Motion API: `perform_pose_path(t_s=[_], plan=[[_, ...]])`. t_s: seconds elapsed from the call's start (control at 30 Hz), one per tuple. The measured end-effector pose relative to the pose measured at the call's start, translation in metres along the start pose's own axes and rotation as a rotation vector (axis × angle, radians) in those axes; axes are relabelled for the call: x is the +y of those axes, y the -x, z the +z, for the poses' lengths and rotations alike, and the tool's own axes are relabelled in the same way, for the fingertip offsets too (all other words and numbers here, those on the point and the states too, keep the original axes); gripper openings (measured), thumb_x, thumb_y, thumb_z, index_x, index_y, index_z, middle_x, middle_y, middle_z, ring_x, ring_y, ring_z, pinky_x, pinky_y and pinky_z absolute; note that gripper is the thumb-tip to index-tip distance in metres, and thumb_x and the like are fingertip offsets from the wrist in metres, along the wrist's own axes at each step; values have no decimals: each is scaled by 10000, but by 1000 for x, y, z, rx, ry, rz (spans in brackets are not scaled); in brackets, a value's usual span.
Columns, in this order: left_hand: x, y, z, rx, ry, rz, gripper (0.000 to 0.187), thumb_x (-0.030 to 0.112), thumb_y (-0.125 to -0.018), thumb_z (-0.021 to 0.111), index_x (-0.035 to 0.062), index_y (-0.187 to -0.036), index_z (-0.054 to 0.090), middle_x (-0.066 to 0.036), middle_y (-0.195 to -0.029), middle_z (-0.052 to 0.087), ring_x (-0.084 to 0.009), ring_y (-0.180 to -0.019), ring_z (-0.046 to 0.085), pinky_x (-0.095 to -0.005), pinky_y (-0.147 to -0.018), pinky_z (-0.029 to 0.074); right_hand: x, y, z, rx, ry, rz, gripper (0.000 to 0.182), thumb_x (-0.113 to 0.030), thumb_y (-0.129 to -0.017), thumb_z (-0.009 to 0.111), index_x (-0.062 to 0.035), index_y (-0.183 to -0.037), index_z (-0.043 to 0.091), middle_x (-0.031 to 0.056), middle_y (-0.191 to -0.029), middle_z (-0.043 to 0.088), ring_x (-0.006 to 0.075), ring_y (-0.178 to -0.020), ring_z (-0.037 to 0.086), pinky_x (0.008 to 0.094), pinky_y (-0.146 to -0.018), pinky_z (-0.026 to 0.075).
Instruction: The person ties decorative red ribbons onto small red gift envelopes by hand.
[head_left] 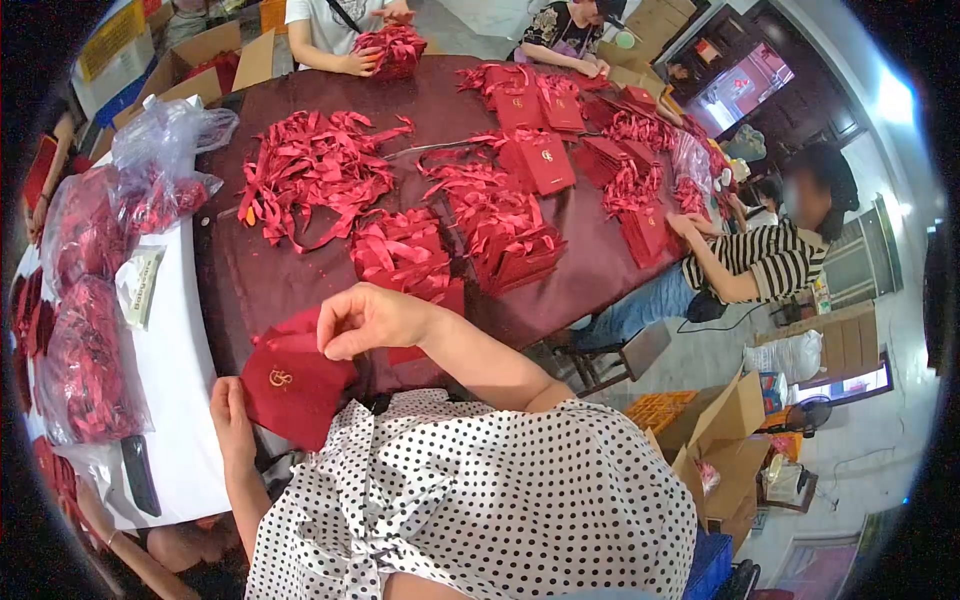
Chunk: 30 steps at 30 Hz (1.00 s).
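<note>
Left hand (232,415): fingers closed on the lower left edge of the red pouch (293,385).
Right hand (368,318): fingers pinched together on the pouch's upper edge.
Red pouch: held between both hands, above the near edge of the tabletop (250,275) (a gold emblem faces up).
Ribbon pile (315,170): farther back on the tabletop, well apart from the hands.
Plastic bags (95,300): at left, filled with red pieces.
</note>
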<state>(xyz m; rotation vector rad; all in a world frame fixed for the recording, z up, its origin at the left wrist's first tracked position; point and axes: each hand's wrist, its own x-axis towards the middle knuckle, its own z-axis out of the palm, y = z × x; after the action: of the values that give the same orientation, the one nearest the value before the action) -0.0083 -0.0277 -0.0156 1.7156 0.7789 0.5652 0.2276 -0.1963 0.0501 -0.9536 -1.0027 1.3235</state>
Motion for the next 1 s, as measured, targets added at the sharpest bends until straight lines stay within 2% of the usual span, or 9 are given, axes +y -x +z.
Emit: perform_pose_path(t_s=[0.17, 0.27, 0.4, 0.47, 0.53, 0.6, 0.67, 0.8, 1.0], plan=[[7, 2, 12, -146, 98, -60, 145, 141, -924, 477, 36, -827, 498, 62, -727, 439, -27, -672, 376, -173, -596, 313, -16, 3, 20, -82, -274, -67, 263, 24, -783, 619, 14, -1045, 599, 76, -930, 636, 112, -829, 602, 234, -730, 485], [9, 0, 11, -212, 263, -175, 99, 107, -847, 580, 49, -802, 513, 43, -741, 499, -33, -681, 443, -176, -600, 346, -1, -7, 14, 119, 188, 13, 141, -48, -807, 625, -20, -942, 653, 55, -896, 651, 111, -801, 615, 239, -693, 481], [23, -5, 11, -222, 269, -204, 117, 156, -848, 591, 75, -789, 530, 29, -688, 513, -59, -619, 470, -210, -553, 372, 9, -20, 22, 303, 936, -465, 145, -121, -687, 735, -89, -821, 689, 68, -875, 590, 192, -778, 555, 295, -707, 455], [18, -8, 14, -248, 238, -137, 127, 182, -877, 563, 76, -816, 529, 45, -709, 502, -50, -632, 453, -210, -556, 379, 20, -27, 29, 276, 875, -500, 125, -76, -721, 699, -71, -845, 682, 86, -931, 593, 203, -851, 585, 296, -712, 477], [29, -13, 15, -286, 67, -106, 160, 189, -883, 559, 35, -878, 515, 33, -734, 491, -51, -686, 459, -216, -582, 389, 28, -30, 43, 263, 534, -122, 119, -32, -812, 615, -34, -923, 657, 45, -848, 646, 111, -769, 610, 216, -643, 474], [10, -22, 19, -102, -365, 338, 184, 166, -858, 559, -5, -882, 494, -95, -758, 507, -196, -727, 473, -317, -650, 392, 41, -38, 46, 296, 423, 4, 148, -37, -850, 567, -16, -981, 634, 28, -846, 635, 71, -730, 584, 204, -629, 459], [5, -24, 19, -99, -310, 373, 180, 150, -837, 566, -11, -877, 495, -160, -781, 489, -274, -746, 450, -357, -672, 382, 59, -45, 40, 334, 343, -5, 203, -81, -856, 579, -21, -1050, 574, 20, -829, 610, 67, -730, 560, 201, -643, 447], [12, -15, 10, -482, 264, -177, 119, 141, -863, 563, 27, -890, 543, 29, -817, 533, -72, -771, 481, -211, -705, 383, 74, -44, 30, 324, 334, -32, 162, -63, -843, 590, -8, -995, 587, 23, -801, 614, 54, -710, 544, 206, -640, 451], [-9, -15, 17, -546, 616, -277, 170, 216, -919, 508, 53, -893, 551, 57, -811, 548, -23, -757, 485, -183, -704, 397, 79, -42, 30, 267, 395, 48, 110, -52, -844, 602, -11, -946, 604, -21, -807, 580, 34, -727, 521, 165, -659, 430]])
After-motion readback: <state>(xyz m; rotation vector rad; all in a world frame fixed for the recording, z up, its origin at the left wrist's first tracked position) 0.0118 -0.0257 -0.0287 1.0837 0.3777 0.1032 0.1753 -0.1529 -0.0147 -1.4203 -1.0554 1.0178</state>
